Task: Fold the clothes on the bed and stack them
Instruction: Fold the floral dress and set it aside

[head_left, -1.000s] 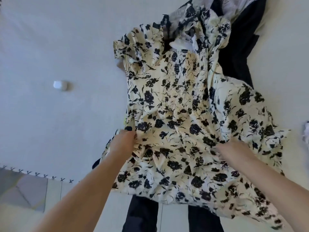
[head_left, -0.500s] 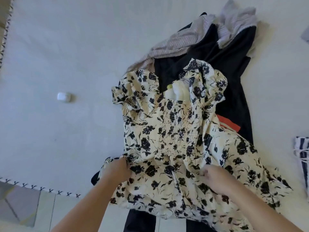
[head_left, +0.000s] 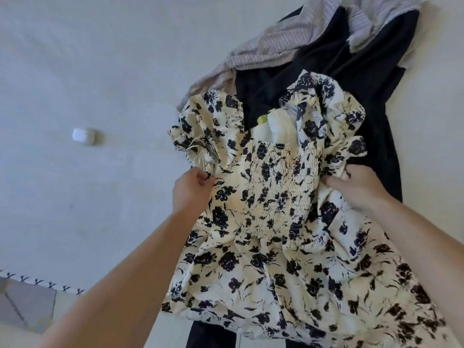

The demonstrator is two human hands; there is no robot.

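1. Pale bed (head_left: 88, 59), seen from above, with one stitched edge at the lower left.
2. Left hand (head_left: 192, 190): fingers curled, pinching the dress (head_left: 251, 259) at its left side, just under one puffed sleeve.
3. Right hand (head_left: 356, 188): fingers curled into the cloth at the right side, beside the other sleeve.
4. One floral dress, cream with black flowers, spread between both hands, smocked panel up, skirt trailing toward the viewer.
5. Under it, one black garment (head_left: 364, 79), reaching out above and below.
6. One striped grey garment (head_left: 263, 51) crumpled across the black one's top.
7. One small white case (head_left: 84, 135) lying alone, well left of the pile.
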